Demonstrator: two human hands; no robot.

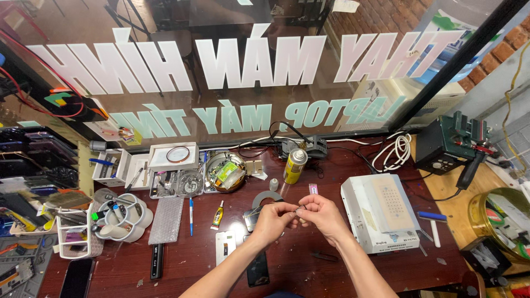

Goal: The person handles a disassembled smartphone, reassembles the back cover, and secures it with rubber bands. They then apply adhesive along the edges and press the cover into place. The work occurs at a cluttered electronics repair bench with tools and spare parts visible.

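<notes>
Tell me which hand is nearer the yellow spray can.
Left. The left hand sits just below the yellow spray can, slightly to its left; the right hand lies lower and further right, toward the white machine.

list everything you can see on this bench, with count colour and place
table: 1, dark red-brown wood, under everything
spray can: 1, yellow, upright behind the hands
tape roll: 1, grey, flat, just behind the left hand
glue tube: 1, yellow and black, left of the hands
pen: 1, blue and white, left of the glue tube
heating plate machine: 1, white, right of the hands
round tin: 1, metal, full of small parts, back centre
tool holder: 1, white, left side, holding tools
phone: 1, black, front left edge
coiled cable: 1, white, back right
left hand: 1, pinching a small thin part
right hand: 1, pinching the same small part
</notes>
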